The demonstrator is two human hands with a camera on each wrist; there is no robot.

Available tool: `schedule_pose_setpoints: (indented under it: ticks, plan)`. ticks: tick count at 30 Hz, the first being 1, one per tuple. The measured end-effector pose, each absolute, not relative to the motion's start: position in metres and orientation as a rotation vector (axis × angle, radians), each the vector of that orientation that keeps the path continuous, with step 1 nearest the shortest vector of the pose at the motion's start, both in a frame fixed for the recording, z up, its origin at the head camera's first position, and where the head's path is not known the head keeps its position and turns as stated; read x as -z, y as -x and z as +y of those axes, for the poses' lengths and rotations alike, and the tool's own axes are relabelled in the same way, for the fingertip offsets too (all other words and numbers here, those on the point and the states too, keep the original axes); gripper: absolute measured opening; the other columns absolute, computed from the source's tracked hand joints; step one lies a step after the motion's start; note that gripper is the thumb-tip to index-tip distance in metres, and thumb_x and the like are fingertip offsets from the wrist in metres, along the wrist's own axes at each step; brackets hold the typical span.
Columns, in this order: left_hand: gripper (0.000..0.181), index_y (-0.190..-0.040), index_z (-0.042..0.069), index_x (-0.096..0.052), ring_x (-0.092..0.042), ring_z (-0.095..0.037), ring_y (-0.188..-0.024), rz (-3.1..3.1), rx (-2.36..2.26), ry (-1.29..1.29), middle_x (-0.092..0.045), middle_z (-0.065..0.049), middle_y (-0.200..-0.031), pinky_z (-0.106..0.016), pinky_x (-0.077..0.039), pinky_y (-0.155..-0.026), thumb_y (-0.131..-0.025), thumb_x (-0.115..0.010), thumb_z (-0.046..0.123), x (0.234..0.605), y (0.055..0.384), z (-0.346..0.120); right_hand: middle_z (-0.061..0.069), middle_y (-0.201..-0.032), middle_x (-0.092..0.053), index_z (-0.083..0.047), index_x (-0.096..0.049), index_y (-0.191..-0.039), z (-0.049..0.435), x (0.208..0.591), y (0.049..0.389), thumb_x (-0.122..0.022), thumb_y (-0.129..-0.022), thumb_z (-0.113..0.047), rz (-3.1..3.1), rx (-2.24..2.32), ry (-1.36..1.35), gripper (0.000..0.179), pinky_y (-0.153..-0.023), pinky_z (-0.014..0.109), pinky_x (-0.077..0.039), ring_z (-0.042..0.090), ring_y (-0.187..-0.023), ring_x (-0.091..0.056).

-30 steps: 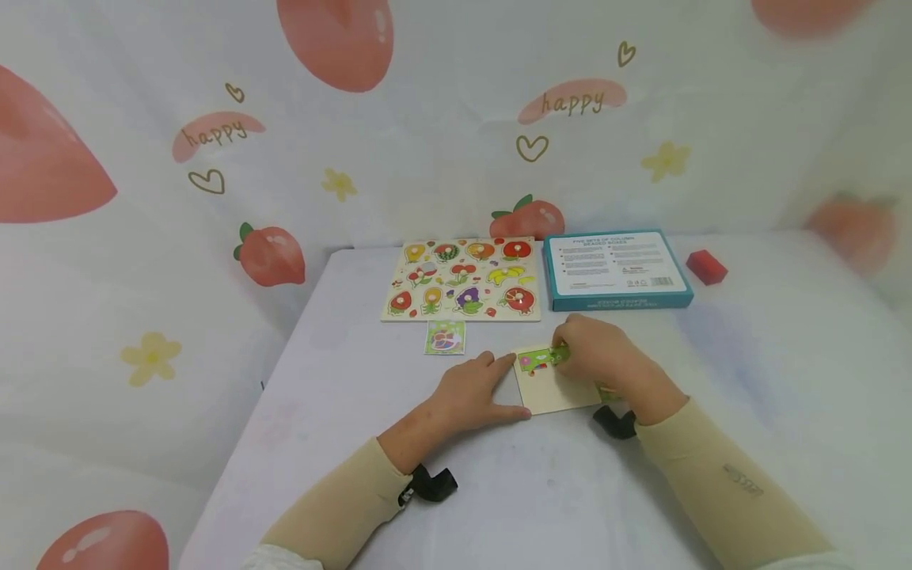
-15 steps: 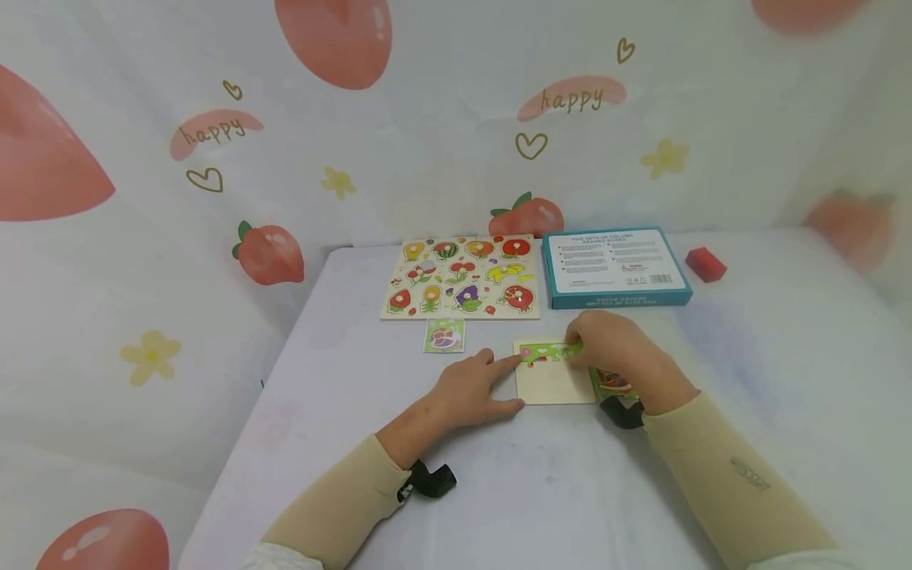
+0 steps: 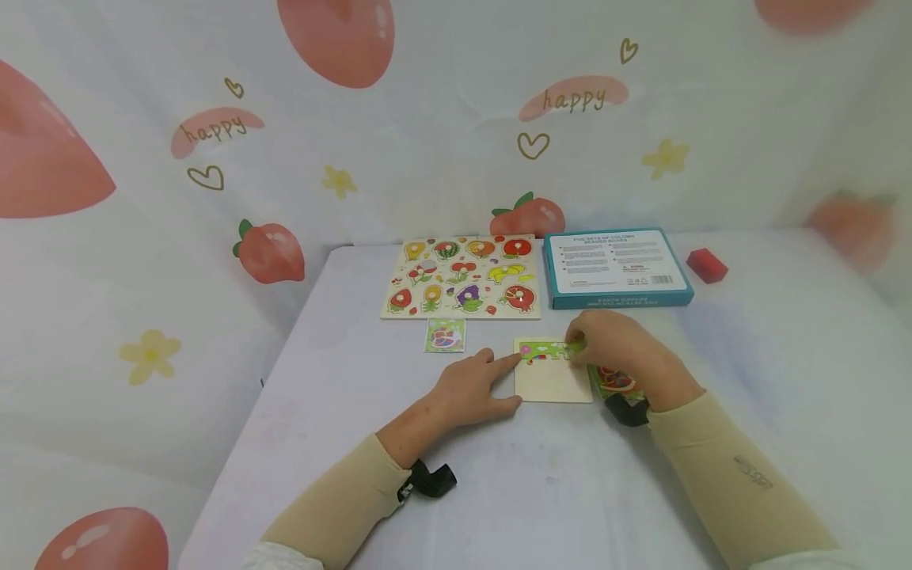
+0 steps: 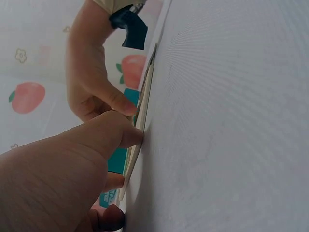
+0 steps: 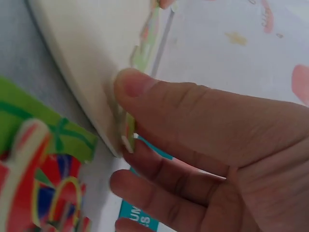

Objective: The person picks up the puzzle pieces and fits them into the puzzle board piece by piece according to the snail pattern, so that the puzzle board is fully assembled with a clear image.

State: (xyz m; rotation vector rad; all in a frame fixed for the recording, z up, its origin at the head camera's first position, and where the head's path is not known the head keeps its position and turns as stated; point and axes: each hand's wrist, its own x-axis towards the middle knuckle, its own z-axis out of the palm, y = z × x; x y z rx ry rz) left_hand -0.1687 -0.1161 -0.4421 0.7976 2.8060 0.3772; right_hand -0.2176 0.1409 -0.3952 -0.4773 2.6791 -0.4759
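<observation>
A pale square puzzle board (image 3: 552,384) lies on the table, with a row of green jigsaw pieces (image 3: 541,350) along its far edge. My left hand (image 3: 459,396) rests at the board's left side, the index finger stretched to its upper left corner and the thumb at its lower left corner. At the far right corner my right hand (image 3: 616,348) pinches a green jigsaw piece (image 5: 128,137) between thumb and index finger, at the end of the row. Loose colourful jigsaw pieces (image 5: 43,159) lie just right of the board, partly under the right wrist.
Behind, a wooden fruit peg puzzle (image 3: 488,285) lies beside a teal box (image 3: 616,269). A small picture card (image 3: 445,336) sits in front of the peg puzzle. A red block (image 3: 707,266) is at the back right. A printed curtain (image 3: 427,119) hangs behind the table.
The board has turned to lie squarer to me. My right hand has shifted slightly right with its piece, uncovering more of the row and the loose pieces. The left hand has barely moved.
</observation>
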Motion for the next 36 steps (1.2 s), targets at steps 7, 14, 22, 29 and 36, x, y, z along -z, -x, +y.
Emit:
schedule_pose_setpoints:
  ticks: [7,14,22,29,36]
  plan:
    - [0.072,-0.156,0.026,-0.048,-0.047,-0.014,-0.068,2.805,-0.381,-0.796,-0.049,0.001,-0.095,-0.026,-0.037,-0.057,-0.092,-0.066,0.053,0.443,0.168,-0.115,0.008,-0.111,-0.071,-0.007,-0.076,-0.119,0.141,0.397,0.217,-0.087,-0.083,-0.024,2.683,0.503,0.468,0.041,-0.091,0.049,-0.052,0.027,-0.096,-0.060]
    - [0.071,-0.156,0.027,-0.048,-0.047,-0.014,-0.069,2.807,-0.376,-0.784,-0.051,0.000,-0.099,-0.026,-0.037,-0.057,-0.092,-0.066,0.053,0.443,0.168,-0.115,0.009,-0.112,-0.072,-0.007,-0.077,-0.117,0.136,0.402,0.218,-0.089,-0.081,-0.023,2.704,0.501,0.454,0.041,-0.092,0.049,-0.051,0.027,-0.095,-0.060]
    - [0.071,-0.156,0.026,-0.048,-0.047,-0.014,-0.068,2.814,-0.371,-0.796,-0.051,0.000,-0.098,-0.027,-0.037,-0.057,-0.092,-0.066,0.053,0.443,0.169,-0.116,0.007,-0.107,-0.068,-0.005,-0.080,-0.114,0.132,0.408,0.223,-0.087,-0.083,-0.025,2.719,0.471,0.459,0.037,-0.084,0.042,-0.051,0.024,-0.091,-0.058]
    - [0.071,-0.156,0.026,-0.047,-0.047,-0.014,-0.069,2.816,-0.354,-0.791,-0.051,0.000,-0.099,-0.027,-0.037,-0.057,-0.093,-0.066,0.054,0.442,0.169,-0.115,0.011,-0.111,-0.073,-0.005,-0.079,-0.115,0.129,0.404,0.221,-0.087,-0.083,-0.021,2.700,0.410,0.402,0.037,-0.085,0.043,-0.052,0.025,-0.090,-0.060]
    - [0.071,-0.156,0.026,-0.048,-0.047,-0.015,-0.068,2.821,-0.353,-0.789,-0.051,0.000,-0.098,-0.027,-0.038,-0.057,-0.093,-0.066,0.052,0.442,0.169,-0.115,0.011,-0.109,-0.072,-0.002,-0.080,-0.111,0.124,0.403,0.219,-0.087,-0.083,-0.013,2.698,0.451,0.394,0.031,-0.089,0.045,-0.052,0.027,-0.091,-0.060]
